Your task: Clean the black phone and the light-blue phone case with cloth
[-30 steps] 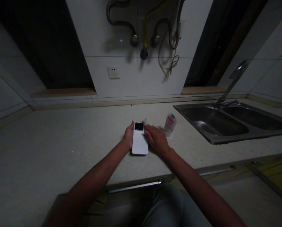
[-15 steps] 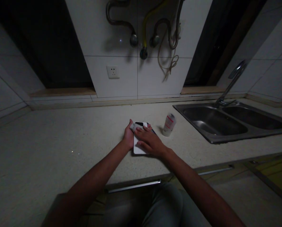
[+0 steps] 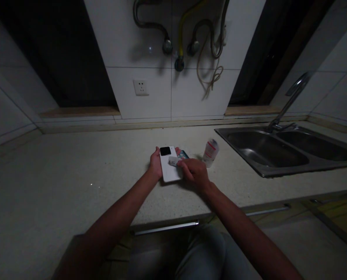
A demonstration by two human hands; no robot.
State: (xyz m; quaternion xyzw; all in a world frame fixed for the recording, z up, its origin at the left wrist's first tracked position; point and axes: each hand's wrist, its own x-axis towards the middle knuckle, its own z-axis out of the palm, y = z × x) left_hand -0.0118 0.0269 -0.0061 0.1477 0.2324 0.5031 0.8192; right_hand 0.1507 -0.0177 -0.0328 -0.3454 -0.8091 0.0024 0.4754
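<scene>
A white smartphone [image 3: 173, 176] lies back up in my left hand [image 3: 155, 164], its black camera block [image 3: 165, 151] at the top left. My left thumb is along the phone's left side, and fingertips show past its upper right edge. Over the phone's back, my right hand [image 3: 194, 172] pinches a small pale, thin piece with dark print [image 3: 172, 161]; whether it is a sticker or a card I cannot make out. A teal patterned item [image 3: 183, 154] shows just right of the phone, partly covered by my right hand.
A clear cup with red markings [image 3: 210, 152] stands right of my hands on the pale countertop [image 3: 74, 167]. Farther right is a double steel sink [image 3: 266, 149] with a tap [image 3: 290, 97]. Hoses [image 3: 180, 35] and a wall socket [image 3: 141, 88] are on the tiles behind.
My right hand has gone from lying flat across the phone to pinching the printed piece at its right side. More of the phone's back and its camera block now show.
</scene>
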